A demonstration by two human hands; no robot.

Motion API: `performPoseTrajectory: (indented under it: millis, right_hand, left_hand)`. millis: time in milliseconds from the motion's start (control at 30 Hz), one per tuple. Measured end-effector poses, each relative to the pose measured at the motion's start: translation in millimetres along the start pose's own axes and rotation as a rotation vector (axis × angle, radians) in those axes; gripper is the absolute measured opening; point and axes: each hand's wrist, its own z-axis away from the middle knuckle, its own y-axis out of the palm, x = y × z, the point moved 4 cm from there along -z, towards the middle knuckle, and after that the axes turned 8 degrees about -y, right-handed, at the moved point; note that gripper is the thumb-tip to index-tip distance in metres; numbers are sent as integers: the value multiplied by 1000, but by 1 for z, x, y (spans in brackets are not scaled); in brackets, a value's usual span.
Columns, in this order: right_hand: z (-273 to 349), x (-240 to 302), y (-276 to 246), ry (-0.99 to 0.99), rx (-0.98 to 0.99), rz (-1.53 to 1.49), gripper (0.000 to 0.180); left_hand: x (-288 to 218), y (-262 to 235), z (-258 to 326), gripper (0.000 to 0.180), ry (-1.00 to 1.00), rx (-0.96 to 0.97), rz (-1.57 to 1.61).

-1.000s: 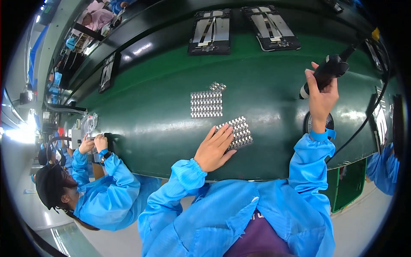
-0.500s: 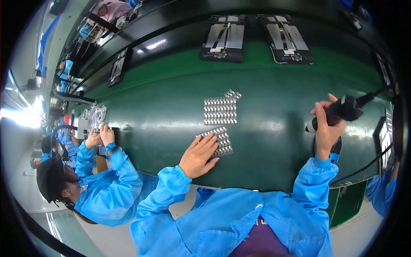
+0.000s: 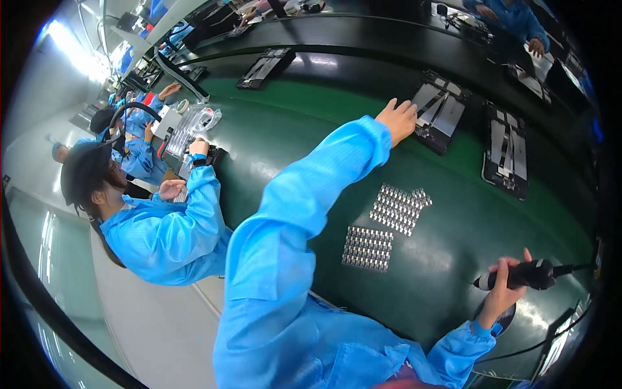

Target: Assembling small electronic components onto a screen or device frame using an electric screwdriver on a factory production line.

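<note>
My left hand (image 3: 398, 122) is stretched out across the bench with its fingers apart, at the left edge of an opened tablet-like device (image 3: 443, 111) with silver plates and a dark ribbon cable. Whether the fingertips touch its edge is hard to tell. On the right, my right hand (image 3: 500, 295) is closed around a black corded electric screwdriver (image 3: 536, 275), its tip pointing left above the bench. Between my arms lie two sheets of small silver-and-black parts, a nearer sheet (image 3: 367, 249) and a farther sheet (image 3: 396, 209), with a small loose piece (image 3: 422, 197) at the latter's corner.
A second opened device (image 3: 505, 150) lies farther right, and another device (image 3: 265, 68) is at the far left. A co-worker (image 3: 165, 223) in blue sits to my left near clear plastic packaging (image 3: 197, 123). A dark oval object (image 3: 507, 316) rests beside my right wrist.
My left hand has left the near sheet of parts and reached forward to the device. My right hand still holds the screwdriver. The view has turned and tilted.
</note>
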Motion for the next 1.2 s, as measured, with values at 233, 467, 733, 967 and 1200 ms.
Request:
performPoseTrajectory:
  millis: [233, 467, 733, 967, 1200]
  right_hand:
    - [3, -10, -3, -13, -53, -25, 47]
    - [15, -11, -15, -34, -68, -129, 57]
    - [4, 31, -24, -57, -208, -148, 41]
    - [-12, 48, -93, -183, -397, -157, 29]
    - [-13, 34, -106, -245, -343, -146, 25]
  left_hand:
    - [20, 23, -29, 55, -114, -26, 207]
    - [30, -71, -13, 19, -237, -471, 328]
    - [-6, -180, 94, 26, -77, -760, 446]
    - [-118, -203, 145, 32, 205, -538, 598]
    - [-198, -164, 199, 49, 322, -82, 678]
